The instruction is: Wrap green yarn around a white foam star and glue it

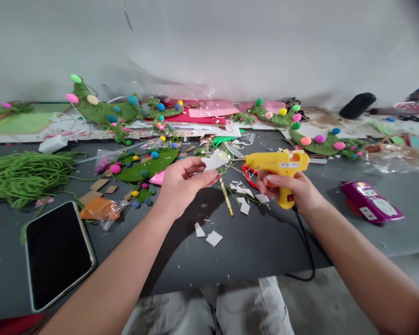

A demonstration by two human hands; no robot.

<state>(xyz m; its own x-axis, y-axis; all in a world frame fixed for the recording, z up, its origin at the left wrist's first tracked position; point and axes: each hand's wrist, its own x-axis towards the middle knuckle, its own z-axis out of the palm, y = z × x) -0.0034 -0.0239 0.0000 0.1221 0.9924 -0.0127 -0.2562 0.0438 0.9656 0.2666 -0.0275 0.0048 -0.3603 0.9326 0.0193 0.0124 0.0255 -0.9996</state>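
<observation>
My right hand (288,186) is wrapped round the handle of a yellow hot glue gun (272,162), a glue stick poking out of its back. Pinched between the thumb and fingers of my left hand (188,179) is a white cut-out (214,161), shaped somewhat like a star. The gun's nozzle points left and is at or very near the cut-out's right edge; I cannot tell if they touch. Below them lies a yellow pencil-like stick (226,197). Red-handled scissors (248,176) lie partly behind the glue gun, with white scraps (244,207) around them.
Green yarn (21,177), a phone (59,256) and an orange packet (100,209) lie left. Green wrapped shapes with pompoms (104,109) line the back. A purple packet (372,200) sits right; the gun's black cord (309,251) hangs over the front edge.
</observation>
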